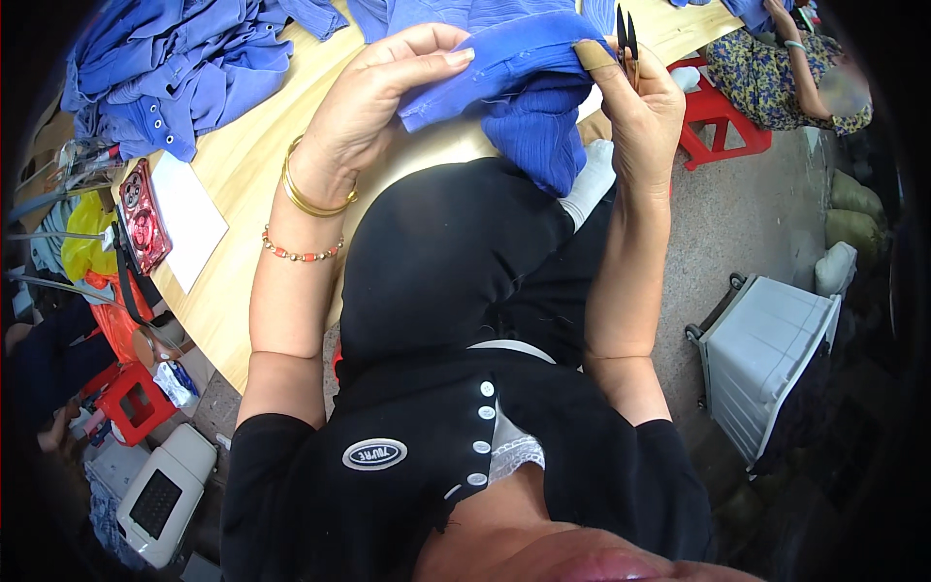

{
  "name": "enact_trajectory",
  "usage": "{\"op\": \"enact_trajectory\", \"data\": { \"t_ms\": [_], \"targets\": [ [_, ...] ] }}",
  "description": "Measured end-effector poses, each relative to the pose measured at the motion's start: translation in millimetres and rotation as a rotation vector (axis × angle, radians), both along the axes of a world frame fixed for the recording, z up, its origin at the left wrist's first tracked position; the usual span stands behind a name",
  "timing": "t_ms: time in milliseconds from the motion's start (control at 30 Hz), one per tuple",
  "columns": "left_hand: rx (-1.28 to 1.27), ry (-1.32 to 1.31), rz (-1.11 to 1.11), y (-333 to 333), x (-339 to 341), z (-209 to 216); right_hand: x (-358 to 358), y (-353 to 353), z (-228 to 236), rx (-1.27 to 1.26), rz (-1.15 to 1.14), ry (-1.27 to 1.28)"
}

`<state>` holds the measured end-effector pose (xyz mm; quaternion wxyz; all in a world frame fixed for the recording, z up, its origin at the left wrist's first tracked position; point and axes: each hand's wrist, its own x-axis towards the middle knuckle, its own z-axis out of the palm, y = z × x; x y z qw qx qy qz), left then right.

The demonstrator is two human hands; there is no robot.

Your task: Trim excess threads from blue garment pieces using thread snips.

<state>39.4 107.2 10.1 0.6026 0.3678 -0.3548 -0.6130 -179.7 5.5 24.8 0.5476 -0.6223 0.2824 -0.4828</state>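
Note:
A smooth blue band of a blue garment is stretched between my hands, with loose thread ends along its edge. Crinkled cloth of the same garment hangs below it, over my black-clad leg. My left hand pinches the band's left end between thumb and fingers. At the other end my right hand grips the cloth, its thumb wrapped in a tan covering. Small scissors with dark blades also sit in my right hand, points upward; their handles are mostly hidden by the fingers.
Blue garments with metal eyelets are heaped on the wooden table at far left. Nearby lie a red phone and white paper. To the right are a red stool, a seated person and a grey wheeled bin.

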Motion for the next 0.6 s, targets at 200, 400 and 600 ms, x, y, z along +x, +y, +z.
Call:
{"op": "enact_trajectory", "data": {
  "t_ms": [200,400,600],
  "targets": [
    [0.015,-0.084,-0.018,1.7,-15.1,3.9,5.1,5.0,-0.9,-0.019,-0.026,0.000],
    [0.043,-0.119,0.016,5.1,-19.7,7.1,3.6,1.3,-14.9,-0.141,-0.038,0.096],
    [0.057,-0.108,0.077,1.6,-17.4,2.0,-5.8,24.4,-15.2,-0.414,-0.088,0.255]
  ]
}}
